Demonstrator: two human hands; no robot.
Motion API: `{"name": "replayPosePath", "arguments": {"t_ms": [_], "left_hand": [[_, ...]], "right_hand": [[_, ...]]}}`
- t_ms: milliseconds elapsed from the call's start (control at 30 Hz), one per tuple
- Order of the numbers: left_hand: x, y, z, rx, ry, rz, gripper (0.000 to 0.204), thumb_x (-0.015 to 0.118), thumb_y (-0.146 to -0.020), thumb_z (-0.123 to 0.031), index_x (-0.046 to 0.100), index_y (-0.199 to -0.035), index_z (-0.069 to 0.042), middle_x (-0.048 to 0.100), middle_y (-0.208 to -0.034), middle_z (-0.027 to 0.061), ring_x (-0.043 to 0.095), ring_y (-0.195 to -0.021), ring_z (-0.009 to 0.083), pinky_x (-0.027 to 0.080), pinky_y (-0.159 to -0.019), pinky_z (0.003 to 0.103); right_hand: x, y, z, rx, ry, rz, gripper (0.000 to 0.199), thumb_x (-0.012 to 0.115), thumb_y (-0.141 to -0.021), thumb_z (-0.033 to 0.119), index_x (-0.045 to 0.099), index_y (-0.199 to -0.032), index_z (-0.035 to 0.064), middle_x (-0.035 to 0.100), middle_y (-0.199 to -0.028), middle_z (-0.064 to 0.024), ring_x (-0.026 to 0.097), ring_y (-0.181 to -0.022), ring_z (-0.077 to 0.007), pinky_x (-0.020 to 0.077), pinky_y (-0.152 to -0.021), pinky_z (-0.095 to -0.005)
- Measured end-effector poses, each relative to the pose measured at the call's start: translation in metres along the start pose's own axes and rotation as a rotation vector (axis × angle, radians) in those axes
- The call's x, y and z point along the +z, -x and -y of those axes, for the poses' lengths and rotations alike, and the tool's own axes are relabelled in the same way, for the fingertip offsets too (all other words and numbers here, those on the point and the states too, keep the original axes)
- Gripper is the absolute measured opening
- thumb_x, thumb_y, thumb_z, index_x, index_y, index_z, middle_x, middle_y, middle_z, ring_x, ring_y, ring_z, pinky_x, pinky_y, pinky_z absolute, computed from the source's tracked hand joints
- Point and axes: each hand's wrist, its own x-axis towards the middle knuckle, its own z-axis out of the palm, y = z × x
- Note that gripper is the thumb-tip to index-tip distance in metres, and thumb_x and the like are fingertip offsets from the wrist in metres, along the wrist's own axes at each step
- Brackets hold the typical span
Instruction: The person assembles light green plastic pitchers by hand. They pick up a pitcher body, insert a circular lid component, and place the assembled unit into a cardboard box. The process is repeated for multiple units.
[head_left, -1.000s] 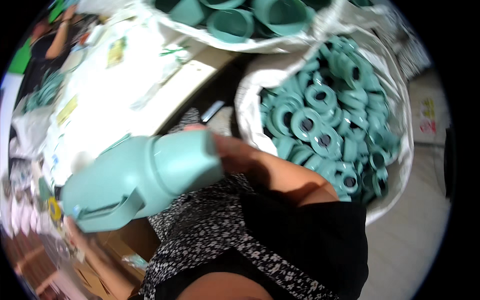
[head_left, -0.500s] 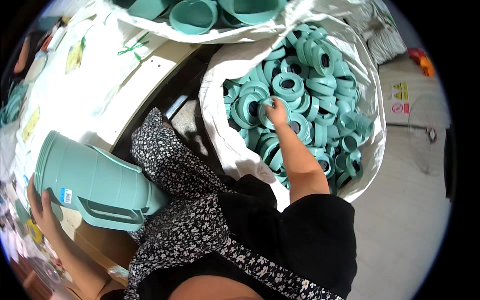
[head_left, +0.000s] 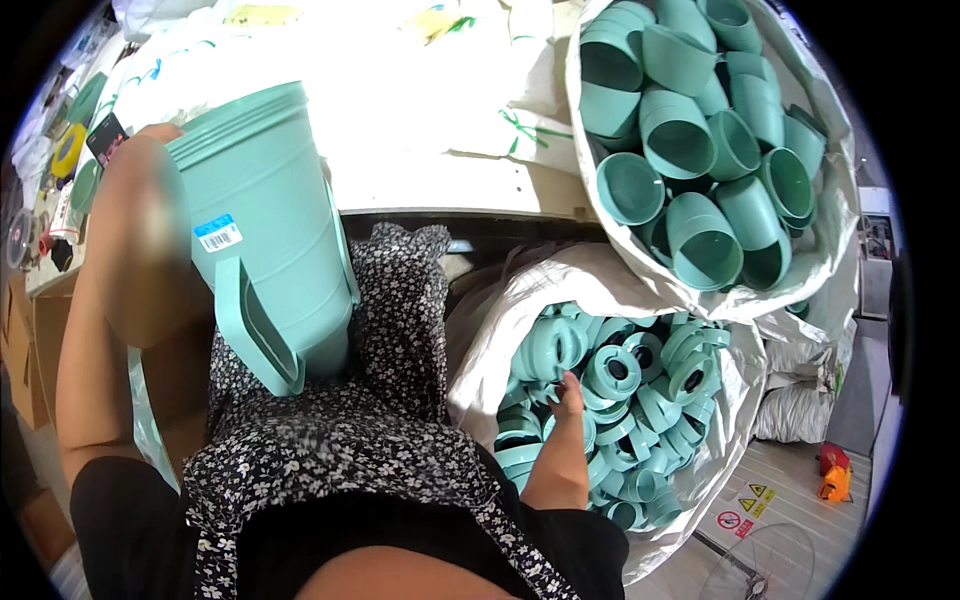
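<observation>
A large pale green plastic pitcher (head_left: 270, 220), with a side handle and a small barcode label, rests tilted against my floral apron. My left hand (head_left: 150, 170) grips it near the ridged wide end; part of that hand and forearm is blurred. My right hand (head_left: 568, 395) reaches into a white sack (head_left: 480, 350) full of green round lids with dark centres. Its fingers are closed at the edge of one lid (head_left: 553, 345), and the fingertips are partly hidden.
A second white sack (head_left: 590, 120) of green cups stands beyond the lids. White bags (head_left: 430, 110) cover the table ahead. Cardboard boxes (head_left: 25, 350) are at far left. A fan (head_left: 760, 570) and an orange object (head_left: 835, 483) are at lower right.
My view has turned to the right, so the sack of cups now shows fully. The pitcher has swung more upright in my left hand. My right hand stays among the lids.
</observation>
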Motion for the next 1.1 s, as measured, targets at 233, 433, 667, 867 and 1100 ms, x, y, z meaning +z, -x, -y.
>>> {"name": "replayPosePath", "arguments": {"t_ms": [233, 433, 667, 867, 1100], "left_hand": [[0.022, -0.024, 0.049, 0.275, 0.189, 0.02, 0.045, 0.043, -0.093, -0.033, 0.051, -0.118, 0.004, 0.049, -0.125, 0.0142, 0.044, -0.117, 0.025, 0.027, -0.102, 0.036], [-0.004, -0.008, 0.094, 0.014, 0.46, -0.176, 0.048, 0.039, -0.096, -0.03, 0.041, -0.126, 0.007, 0.046, -0.127, 0.0167, 0.042, -0.12, 0.0248, 0.028, -0.103, 0.037], [0.001, 0.006, 0.069, 0.119, 0.066, -0.297, 0.049, 0.031, -0.098, -0.035, 0.049, -0.117, 0.007, 0.052, -0.117, 0.0162, 0.052, -0.105, 0.0252, 0.04, -0.092, 0.035], [0.003, -0.001, 0.074, 0.075, 0.289, -0.26, 0.048, 0.035, -0.097, -0.037, 0.049, -0.112, 0.007, 0.053, -0.11, 0.0147, 0.051, -0.1, 0.0246, 0.04, -0.088, 0.034], [-0.004, 0.008, 0.089, 0.048, 0.485, -0.221, 0.046, 0.042, -0.095, -0.032, 0.043, -0.123, 0.005, 0.048, -0.121, 0.0157, 0.047, -0.111, 0.0241, 0.035, -0.098, 0.037]], "right_hand": [[0.024, -0.006, -0.01, -0.104, -0.119, -0.098, 0.069, 0.067, -0.078, 0.025, 0.031, -0.136, 0.0167, 0.048, -0.12, -0.0064, 0.045, -0.107, -0.0265, 0.0419, -0.081, -0.0461], [0.046, -0.029, -0.037, 0.178, -0.463, -0.15, 0.063, 0.062, -0.083, 0.032, 0.036, -0.132, 0.0026, 0.037, -0.135, -0.0181, 0.041, -0.118, -0.0364, 0.0424, -0.086, -0.0518], [0.082, -0.006, 0.029, -0.07, 0.266, -0.715, 0.064, 0.061, -0.07, 0.018, 0.041, -0.13, 0.0098, 0.045, -0.123, -0.0261, 0.047, -0.112, -0.0422, 0.04, -0.095, -0.0425], [0.06, -0.001, 0.02, -0.338, 0.806, -0.375, 0.061, 0.07, -0.069, 0.023, 0.048, -0.125, 0.0152, 0.045, -0.126, -0.0175, 0.045, -0.116, -0.0366, 0.0399, -0.096, -0.0401], [0.097, 0.014, -0.006, -0.69, 1.408, -0.294, 0.034, 0.047, -0.084, 0.015, 0.053, -0.117, 0.0183, 0.05, -0.122, -0.0083, 0.043, -0.118, -0.0274, 0.0342, -0.096, -0.0479]]}}
